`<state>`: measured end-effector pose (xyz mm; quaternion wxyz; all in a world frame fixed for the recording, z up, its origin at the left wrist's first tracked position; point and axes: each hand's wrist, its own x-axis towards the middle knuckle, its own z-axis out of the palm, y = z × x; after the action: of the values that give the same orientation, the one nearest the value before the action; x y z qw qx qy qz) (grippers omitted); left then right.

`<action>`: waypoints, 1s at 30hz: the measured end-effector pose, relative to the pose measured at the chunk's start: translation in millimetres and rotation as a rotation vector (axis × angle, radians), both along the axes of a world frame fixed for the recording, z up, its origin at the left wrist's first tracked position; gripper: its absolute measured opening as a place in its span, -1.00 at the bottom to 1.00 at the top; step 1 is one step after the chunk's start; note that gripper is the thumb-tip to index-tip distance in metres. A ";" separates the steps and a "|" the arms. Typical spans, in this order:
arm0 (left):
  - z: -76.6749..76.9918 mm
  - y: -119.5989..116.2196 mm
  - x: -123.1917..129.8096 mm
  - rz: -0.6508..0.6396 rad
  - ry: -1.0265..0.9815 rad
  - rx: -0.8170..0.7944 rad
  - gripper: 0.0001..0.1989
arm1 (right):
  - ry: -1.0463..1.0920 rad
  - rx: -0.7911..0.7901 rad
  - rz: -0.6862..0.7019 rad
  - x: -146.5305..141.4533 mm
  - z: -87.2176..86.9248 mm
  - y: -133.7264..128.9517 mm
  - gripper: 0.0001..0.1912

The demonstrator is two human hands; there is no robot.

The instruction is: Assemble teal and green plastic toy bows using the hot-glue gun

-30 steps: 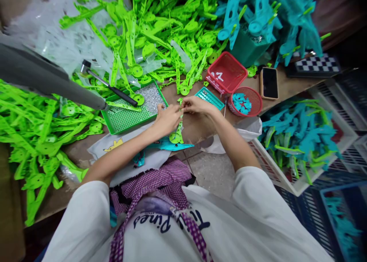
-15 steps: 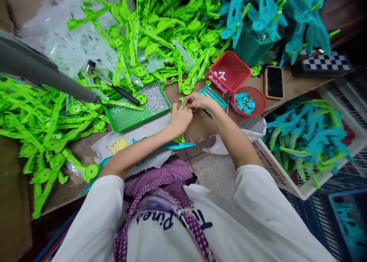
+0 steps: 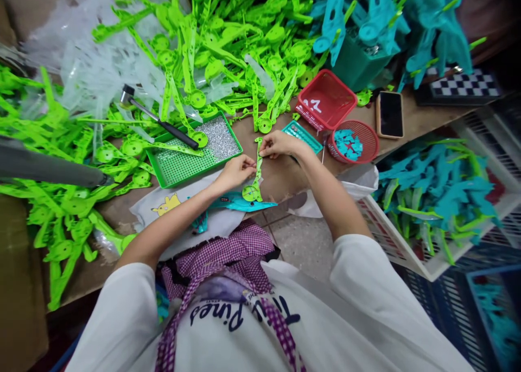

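A long bright green plastic part [image 3: 258,171] with a round disc at its near end lies on the table in front of me. Its disc end overlaps a teal plastic piece [image 3: 244,203] near the table edge. My right hand [image 3: 279,144] is closed at the green part's upper end, thumb and fingers pinched on it. Just left of the part's middle is my left hand [image 3: 236,172], its fingertips drawn together close to the part's edge. Whatever is between those left fingertips is too small to make out.
A green tray [image 3: 183,168] of small metal pieces holds a hammer [image 3: 163,122] across it. Red baskets [image 3: 358,147], a small teal tray [image 3: 303,136] and a phone [image 3: 389,115] stand to the right. Green parts [image 3: 228,41] are heaped behind; a white crate [image 3: 431,271] holds teal parts.
My left hand has moved left and down, away from my right hand, uncovering the green part. My right hand has stayed nearly in place.
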<state>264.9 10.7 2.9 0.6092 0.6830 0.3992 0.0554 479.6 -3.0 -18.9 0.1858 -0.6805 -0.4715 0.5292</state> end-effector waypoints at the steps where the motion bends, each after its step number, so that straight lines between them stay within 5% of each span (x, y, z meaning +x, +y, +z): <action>1: 0.5 -1.0 2.1 0.104 -0.058 -0.187 -0.88 | 0.002 0.008 0.002 0.2 -0.6 -0.2 -0.76; 4: 6.5 -6.6 7.5 0.289 -0.191 -0.513 -0.86 | 0.012 0.035 0.011 0.3 -1.1 -1.4 -0.76; 7: 12.6 -8.8 5.7 0.244 -0.190 -0.560 -0.81 | 0.003 0.046 0.018 -1.1 1.1 -2.4 -0.76; 9: 12.7 -8.5 1.6 0.130 -0.115 -0.415 -0.83 | 0.002 0.046 0.015 -2.2 3.3 -2.6 -0.76; 15: -1.4 -19.8 8.7 -0.308 0.079 0.465 -0.72 | 0.038 0.030 0.007 -1.6 4.2 -1.0 -0.75; 18: -7.4 -32.5 24.5 -0.465 0.213 0.703 -0.67 | 0.037 0.027 0.007 -0.8 2.1 -0.5 -0.76; 24: -4.5 -42.3 24.4 -0.615 0.382 0.775 -0.65 | 0.016 0.033 0.006 -2.0 3.0 -0.6 -0.77; 30: 2.4 -30.7 -10.9 -0.467 0.287 0.728 -0.68 | 0.008 0.023 0.009 -3.1 7.6 -2.2 -0.80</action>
<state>254.0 -20.1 5.3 0.2640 0.9252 0.2692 -0.0419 476.5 -5.2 -11.3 0.1932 -0.6741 -0.4799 0.5273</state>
